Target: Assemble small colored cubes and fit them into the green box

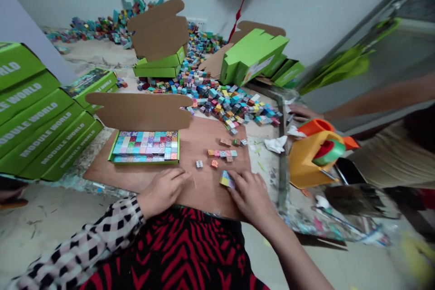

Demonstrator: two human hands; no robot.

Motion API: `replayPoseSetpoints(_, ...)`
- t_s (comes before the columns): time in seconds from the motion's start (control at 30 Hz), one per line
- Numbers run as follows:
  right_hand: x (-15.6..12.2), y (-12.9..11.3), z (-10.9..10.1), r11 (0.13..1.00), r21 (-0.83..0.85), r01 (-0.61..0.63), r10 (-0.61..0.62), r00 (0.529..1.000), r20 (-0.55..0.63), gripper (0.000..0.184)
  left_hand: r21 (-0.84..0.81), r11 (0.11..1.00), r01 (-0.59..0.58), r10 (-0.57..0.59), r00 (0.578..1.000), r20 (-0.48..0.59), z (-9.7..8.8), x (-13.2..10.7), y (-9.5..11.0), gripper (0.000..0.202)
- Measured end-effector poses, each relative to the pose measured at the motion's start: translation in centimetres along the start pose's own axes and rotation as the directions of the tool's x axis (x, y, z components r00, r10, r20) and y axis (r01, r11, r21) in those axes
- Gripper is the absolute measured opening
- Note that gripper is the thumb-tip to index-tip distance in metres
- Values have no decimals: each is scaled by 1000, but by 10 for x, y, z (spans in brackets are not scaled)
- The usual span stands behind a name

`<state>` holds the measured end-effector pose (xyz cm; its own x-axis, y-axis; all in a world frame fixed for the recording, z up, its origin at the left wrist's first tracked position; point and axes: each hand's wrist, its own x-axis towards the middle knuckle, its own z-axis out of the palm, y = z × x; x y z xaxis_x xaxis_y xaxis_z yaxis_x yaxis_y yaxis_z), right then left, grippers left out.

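My left hand (163, 192) rests on the brown board (207, 190), in front of the open green box, its fingers loosely stretched and nothing visible in them. My right hand (249, 192) has its fingers closed on a small block of patterned cubes (225, 179), with yellow and blue faces showing. Rows of colourful cubes (146, 142) fill most of the box (146, 163), whose cardboard lid (142, 112) stands raised behind it. Between box and right hand lie a grey cube (199, 164), an orange cube (214, 163) and a short row of cubes (222, 154).
Stacked green boxes (37, 113) rise at the left. A large heap of cubes (217, 95) spreads behind the board, beside more green boxes (253, 56). At the right, a yellow tape dispenser (302, 163) stands near another person's arm (367, 95). Crumpled white paper (276, 144) lies near the ledge.
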<state>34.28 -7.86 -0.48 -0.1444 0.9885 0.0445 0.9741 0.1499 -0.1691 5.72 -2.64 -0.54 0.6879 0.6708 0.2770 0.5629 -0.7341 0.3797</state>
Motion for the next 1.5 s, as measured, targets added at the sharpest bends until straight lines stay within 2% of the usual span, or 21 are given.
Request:
replayPoseSetpoints(0.1, 10, 7, -7, 997, -14, -80, 80, 997, -10, 47, -2, 997, 76, -76, 995, 66, 13, 29, 12, 40)
replayPoseSetpoints(0.2, 26, 8, -16, 994, 104, -17, 23, 998, -56, 45, 10, 972, 233, -233, 966, 111, 23, 55, 21, 45)
replayPoseSetpoints(0.27, 41, 5, -20, 990, 137, 15, -4, 997, -80, 40, 6, 957, 290, -288, 950, 123, 28, 67, 22, 42)
replayPoseSetpoints(0.33, 57, 2, -23, 996, 87, 3, 2, 998, -63, 39, -2, 955, 298, -296, 947, 122, 33, 75, 21, 37)
replayPoseSetpoints(0.47, 83, 0, -24, 999, -39, 0, 4, 996, 87, 39, -19, 956, 293, -290, 952, 97, 40, 86, 14, 42)
replayPoseSetpoints(0.53, 88, 0, -22, 999, -46, 8, -2, 992, 127, 35, -25, 953, 302, -299, 951, 83, 45, 91, 11, 44)
replayPoseSetpoints(0.7, 87, 2, -17, 1000, -2, 4, -4, 993, 118, 33, -39, 946, 321, -318, 946, 54, 53, 105, 7, 41)
replayPoseSetpoints(0.8, 84, 8, -18, 998, 53, 21, -27, 994, 110, 33, -52, 950, 309, -306, 950, 58, 53, 110, 8, 29)
replayPoseSetpoints(0.87, 81, 16, -20, 987, 159, 29, -41, 997, 72, 39, -53, 952, 300, -296, 953, 67, 51, 110, 9, 25)
replayPoseSetpoints(0.97, 77, 32, -23, 939, 344, 20, -25, 1000, 9, 48, -35, 951, 306, -303, 950, 73, 47, 109, 10, 25)
replayPoseSetpoints(1.03, 76, 38, -22, 918, 396, -10, 2, 1000, 20, 48, -13, 950, 313, -312, 947, 75, 44, 110, 12, 28)
replayPoseSetpoints(1.13, 76, 40, -17, 906, 412, -101, 71, 994, 86, 47, 31, 948, 316, -317, 945, 79, 38, 110, 17, 31)
replayPoseSetpoints(1.23, 78, 38, -10, 882, 450, -142, 112, 989, 91, 50, 103, 949, 299, -306, 950, 62, 31, 109, 25, 27)
replayPoseSetpoints(1.37, 80, 37, -9, 887, 451, -100, 61, 993, 100, 48, 148, 955, 258, -269, 962, 53, 29, 103, 32, 27)
replayPoseSetpoints(1.5, 80, 35, -15, 932, 362, -19, -29, 992, 127, 44, 192, 952, 237, -254, 965, 70, 34, 100, 33, 26)
